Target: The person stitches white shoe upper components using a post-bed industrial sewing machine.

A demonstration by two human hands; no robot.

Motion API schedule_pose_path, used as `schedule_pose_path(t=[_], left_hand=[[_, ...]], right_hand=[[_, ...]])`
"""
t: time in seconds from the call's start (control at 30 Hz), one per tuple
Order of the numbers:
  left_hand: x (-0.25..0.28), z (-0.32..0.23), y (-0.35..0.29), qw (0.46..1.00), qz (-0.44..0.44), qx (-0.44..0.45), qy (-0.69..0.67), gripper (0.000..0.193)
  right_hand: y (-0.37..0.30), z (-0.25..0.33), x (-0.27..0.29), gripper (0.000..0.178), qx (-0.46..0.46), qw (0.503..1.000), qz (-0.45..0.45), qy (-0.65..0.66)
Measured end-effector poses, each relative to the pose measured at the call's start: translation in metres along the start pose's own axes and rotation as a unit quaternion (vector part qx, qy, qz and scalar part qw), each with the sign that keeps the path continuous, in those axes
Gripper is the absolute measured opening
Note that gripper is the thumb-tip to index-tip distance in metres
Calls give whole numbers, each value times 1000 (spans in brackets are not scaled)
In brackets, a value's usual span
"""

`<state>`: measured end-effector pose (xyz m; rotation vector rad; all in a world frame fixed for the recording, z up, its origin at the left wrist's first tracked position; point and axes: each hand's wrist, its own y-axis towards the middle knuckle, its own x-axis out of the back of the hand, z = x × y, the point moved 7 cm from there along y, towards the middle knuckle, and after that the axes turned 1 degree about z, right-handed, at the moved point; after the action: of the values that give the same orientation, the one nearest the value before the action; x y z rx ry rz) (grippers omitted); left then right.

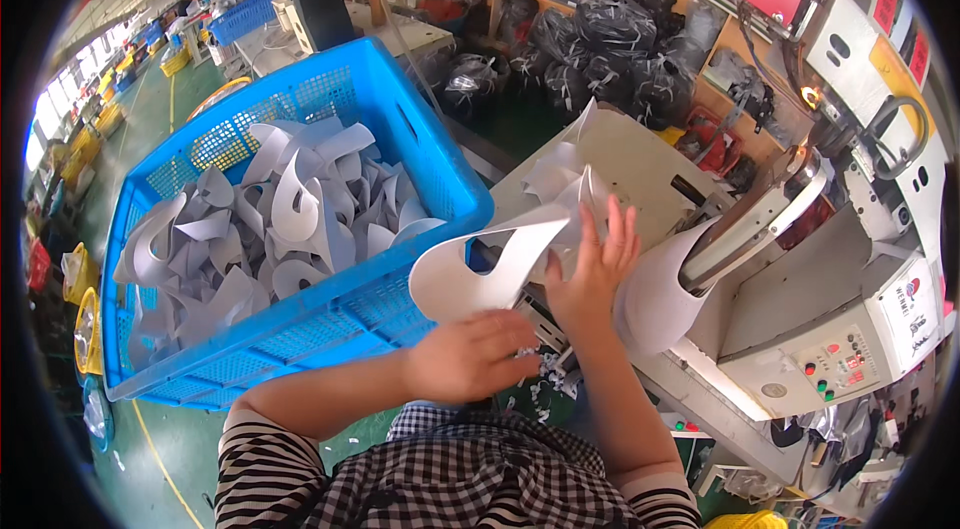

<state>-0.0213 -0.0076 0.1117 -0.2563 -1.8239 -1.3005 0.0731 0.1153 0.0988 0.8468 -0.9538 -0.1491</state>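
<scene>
My left hand (pixel 475 354), fingers curled, is at the lower edge of a curved white sheet piece (pixel 450 279) with a rounded cut-out and seems to pinch it. My right hand (pixel 597 274) is raised beside it, fingers stretched up and apart, with the thumb toward the sheet. Its fingertips are next to more upright white pieces (pixel 558 174) on a pale machine table (pixel 640 169). Another white piece (pixel 660 304) is wrapped around the end of the machine's long metal arm (pixel 755 214), right of my right hand.
A large blue plastic crate (pixel 430 144) full of similar white pieces (pixel 300 199) stands at the left. The machine's control panel (pixel 835 369) with coloured buttons is at the right. Black bagged bundles (pixel 610 29) are piled at the back. White scraps (pixel 540 399) lie below my hands.
</scene>
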Motion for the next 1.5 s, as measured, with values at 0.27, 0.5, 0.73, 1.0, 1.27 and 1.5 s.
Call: schedule_pose_path(t=[0.27,0.5,0.73,1.0,1.27,1.5], left_hand=[[25,73,9,928,-16,323,186,52],[10,76,2,910,8,298,289,39],[7,40,-49,927,-169,328,-66,20],[30,4,-135,791,-350,368,-341,7],[77,-22,-196,693,-436,504,-276,13],[101,-40,-188,703,-458,449,-306,17]], right_hand=[[-26,31,-34,65,90,986,66,127],[-29,19,-26,74,65,960,43,267],[-60,31,-40,71,166,967,142,131],[-63,-4,-70,49,71,985,154,-7],[-56,-2,-66,41,57,986,153,30],[-56,-3,-62,42,30,984,172,25]])
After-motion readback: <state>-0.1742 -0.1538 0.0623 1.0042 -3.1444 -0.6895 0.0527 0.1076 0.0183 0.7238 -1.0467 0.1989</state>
